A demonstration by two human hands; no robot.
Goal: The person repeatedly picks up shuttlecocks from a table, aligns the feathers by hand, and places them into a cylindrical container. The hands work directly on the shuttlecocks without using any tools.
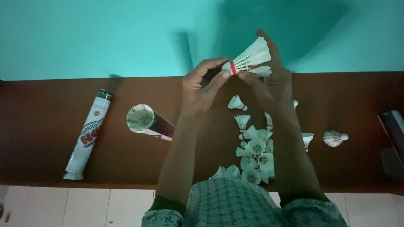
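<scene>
Both hands are raised over a brown table (50, 101), holding one white feather shuttlecock (251, 59) with a red band near its cork. My left hand (202, 86) pinches the cork end with thumb and fingers. My right hand (271, 80) cups the feather skirt from behind. Below them a loose heap of white shuttlecocks (256, 151) lies on the table. An open tube (148, 122) lies on its side left of my left forearm, its mouth toward me, with shuttlecock feathers visible inside.
A closed white tube (89, 134) lies slanted at the table's left. A single shuttlecock (334, 138) rests apart at the right. A dark box (393, 126) sits at the right edge. A teal wall stands behind; pale floor tiles lie below the front edge.
</scene>
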